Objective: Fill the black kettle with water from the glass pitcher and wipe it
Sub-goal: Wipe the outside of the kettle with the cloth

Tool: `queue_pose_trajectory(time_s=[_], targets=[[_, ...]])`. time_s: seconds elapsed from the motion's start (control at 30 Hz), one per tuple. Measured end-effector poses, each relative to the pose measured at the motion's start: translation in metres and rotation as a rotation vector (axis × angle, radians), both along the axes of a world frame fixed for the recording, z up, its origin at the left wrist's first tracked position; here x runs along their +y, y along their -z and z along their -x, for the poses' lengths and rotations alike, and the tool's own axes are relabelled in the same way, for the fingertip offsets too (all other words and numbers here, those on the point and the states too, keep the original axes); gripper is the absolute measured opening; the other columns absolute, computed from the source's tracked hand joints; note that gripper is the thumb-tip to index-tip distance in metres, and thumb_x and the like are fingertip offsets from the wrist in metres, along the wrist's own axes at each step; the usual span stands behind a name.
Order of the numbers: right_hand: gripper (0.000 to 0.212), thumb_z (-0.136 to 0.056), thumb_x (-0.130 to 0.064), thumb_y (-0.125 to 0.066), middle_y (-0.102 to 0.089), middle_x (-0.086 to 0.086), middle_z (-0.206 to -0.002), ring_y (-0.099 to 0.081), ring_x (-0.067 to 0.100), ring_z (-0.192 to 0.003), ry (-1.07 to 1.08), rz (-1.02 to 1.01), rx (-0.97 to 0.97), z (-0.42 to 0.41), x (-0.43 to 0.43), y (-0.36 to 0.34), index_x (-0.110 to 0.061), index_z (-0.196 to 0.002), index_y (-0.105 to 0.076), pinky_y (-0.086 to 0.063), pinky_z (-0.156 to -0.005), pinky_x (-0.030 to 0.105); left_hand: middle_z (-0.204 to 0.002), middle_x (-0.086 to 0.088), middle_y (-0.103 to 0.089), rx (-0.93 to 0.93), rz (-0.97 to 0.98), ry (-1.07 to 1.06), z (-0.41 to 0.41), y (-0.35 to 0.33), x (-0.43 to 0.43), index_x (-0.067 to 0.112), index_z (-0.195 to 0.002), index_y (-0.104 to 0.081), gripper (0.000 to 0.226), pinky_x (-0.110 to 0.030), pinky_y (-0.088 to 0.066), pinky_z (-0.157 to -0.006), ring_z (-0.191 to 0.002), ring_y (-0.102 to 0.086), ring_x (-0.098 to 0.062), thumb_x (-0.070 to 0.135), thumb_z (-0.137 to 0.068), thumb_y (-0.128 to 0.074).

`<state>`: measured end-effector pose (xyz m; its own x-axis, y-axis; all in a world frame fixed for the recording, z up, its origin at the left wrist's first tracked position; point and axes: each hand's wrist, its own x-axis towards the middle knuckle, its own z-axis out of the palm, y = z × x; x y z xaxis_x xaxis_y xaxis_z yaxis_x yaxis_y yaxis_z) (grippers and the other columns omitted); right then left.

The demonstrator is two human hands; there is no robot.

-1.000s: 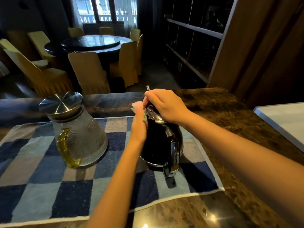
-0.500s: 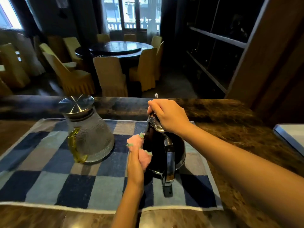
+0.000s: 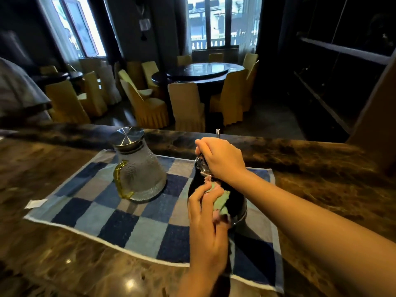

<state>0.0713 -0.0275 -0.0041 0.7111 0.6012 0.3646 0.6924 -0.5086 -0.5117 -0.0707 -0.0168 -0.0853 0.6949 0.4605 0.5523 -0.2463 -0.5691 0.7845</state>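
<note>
- The glass pitcher (image 3: pixel 140 170) stands upright at the left of the checked mat (image 3: pixel 120 224), which lies on the marble tabletop (image 3: pixel 53 179). Its steel lid (image 3: pixel 128 136) is on and its yellow handle faces the person. The ribbed glass hides the water level, so I cannot tell how much is left.
- The left hand (image 3: pixel 203 217) is well apart from the pitcher. Its fingers are curled round a green-and-pink cloth (image 3: pixel 220 202), bunching it and pressing it against the near-left flank of the kettle.
- The black kettle (image 3: pixel 237 200) stands upright on the right part of the mat, just ahead and to the right of the left hand. Its long axis is vertical and its thin spout tip (image 3: pixel 218 132) points up on the far side. The lid looks closed, so what is inside cannot be seen.
- The right hand (image 3: pixel 220 157) sits on top of the kettle with its fingers curled over the lid area, apparently steadying it.
- Judgement: this looks like the wiping step. The left hand is the nearer one to the body, and the next stroke likely runs around or down the rounded wall while the right hand keeps the kettle from turning.
</note>
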Motion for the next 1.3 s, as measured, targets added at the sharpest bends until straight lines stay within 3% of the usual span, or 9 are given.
queue_pose_trajectory(time_s=[0.27,0.33,0.47,0.6,0.7,0.83,0.97,1.1,1.3], targets=[[0.033,-0.102,-0.032,-0.034,-0.068,0.000,-0.100,-0.061,0.026,-0.095,-0.065,0.015,-0.017,-0.003,0.001,-0.001,-0.024,-0.088,-0.064,-0.051,-0.077,0.045,-0.129,0.001,-0.055,-0.172,0.394,-0.097,0.004,-0.006,-0.023,0.016,-0.112,-0.068,0.073,-0.009,-0.042,-0.094,-0.123,-0.051,0.002,0.075,-0.077,-0.044],[0.034,-0.102,-0.032,-0.033,-0.067,0.001,-0.101,-0.061,0.027,-0.096,-0.072,0.015,-0.014,-0.004,0.000,-0.001,-0.023,-0.088,-0.063,-0.051,-0.078,0.046,-0.109,0.003,-0.068,-0.172,0.553,-0.116,0.004,-0.005,-0.021,0.022,-0.091,-0.074,0.052,-0.012,-0.048,-0.086,-0.109,-0.061,0.002,0.066,-0.066,-0.059],[0.039,-0.102,-0.038,-0.031,-0.068,0.001,-0.100,-0.061,0.028,-0.096,-0.072,0.015,0.009,-0.007,0.002,0.000,-0.022,-0.087,-0.064,-0.050,-0.078,0.042,-0.107,0.013,-0.059,0.042,0.615,-0.191,0.008,0.002,-0.030,0.036,-0.105,-0.052,0.011,-0.017,-0.053,-0.075,-0.100,-0.061,-0.002,0.038,-0.095,-0.048],[0.044,-0.101,-0.043,-0.029,-0.069,0.001,-0.101,-0.062,0.028,-0.096,-0.057,-0.003,0.026,-0.010,0.005,0.003,-0.023,-0.088,-0.066,-0.045,-0.074,0.038,-0.090,-0.011,-0.061,0.211,0.461,-0.116,0.002,-0.001,-0.019,0.015,-0.118,-0.053,0.048,-0.021,-0.054,-0.084,-0.094,-0.064,-0.020,0.050,-0.086,-0.047],[0.044,-0.101,-0.043,-0.029,-0.069,0.002,-0.101,-0.062,0.028,-0.096,-0.050,-0.003,0.017,-0.011,0.006,0.003,-0.024,-0.089,-0.066,-0.041,-0.071,0.036,-0.077,-0.003,-0.061,0.174,0.471,-0.141,0.002,0.003,-0.018,0.007,-0.091,-0.058,0.037,-0.010,-0.048,-0.064,-0.068,-0.063,0.003,0.040,-0.089,-0.041],[0.043,-0.101,-0.042,-0.028,-0.069,0.002,-0.099,-0.062,0.027,-0.094,-0.034,-0.001,0.007,-0.011,0.007,0.003,-0.023,-0.089,-0.065,-0.040,-0.071,0.036,-0.051,0.005,-0.048,0.186,0.492,-0.221,-0.001,0.011,-0.019,0.009,-0.064,-0.048,0.038,-0.009,-0.038,-0.047,-0.043,-0.049,0.002,0.037,-0.089,-0.038],[0.043,-0.102,-0.042,-0.028,-0.069,0.003,-0.100,-0.062,0.027,-0.095,-0.022,0.022,-0.005,-0.011,0.008,0.003,-0.021,-0.093,-0.066,-0.038,-0.068,0.035,-0.062,-0.008,-0.060,0.390,0.475,-0.081,-0.012,-0.017,0.009,0.016,-0.066,-0.058,0.050,-0.027,-0.050,-0.058,-0.055,-0.061,-0.012,0.054,-0.093,-0.041],[0.043,-0.102,-0.041,-0.030,-0.069,0.004,-0.101,-0.063,0.028,-0.096,-0.008,0.025,-0.038,-0.007,0.006,0.001,-0.020,-0.097,-0.067,-0.043,-0.071,0.037,-0.062,-0.001,-0.044,0.629,0.228,-0.074,-0.025,-0.053,0.029,0.020,-0.064,-0.042,0.042,-0.030,-0.033,-0.058,-0.061,-0.041,-0.016,0.040,-0.099,-0.034],[0.042,-0.102,-0.040,-0.029,-0.069,0.004,-0.104,-0.062,0.028,-0.097,-0.005,0.030,-0.044,-0.005,0.004,0.001,-0.021,-0.098,-0.066,-0.045,-0.074,0.038,-0.050,0.005,-0.027,0.533,0.110,-0.213,-0.022,-0.051,0.012,0.021,-0.056,-0.025,0.047,-0.035,-0.017,-0.056,-0.052,-0.026,-0.015,0.027,-0.097,-0.046]])
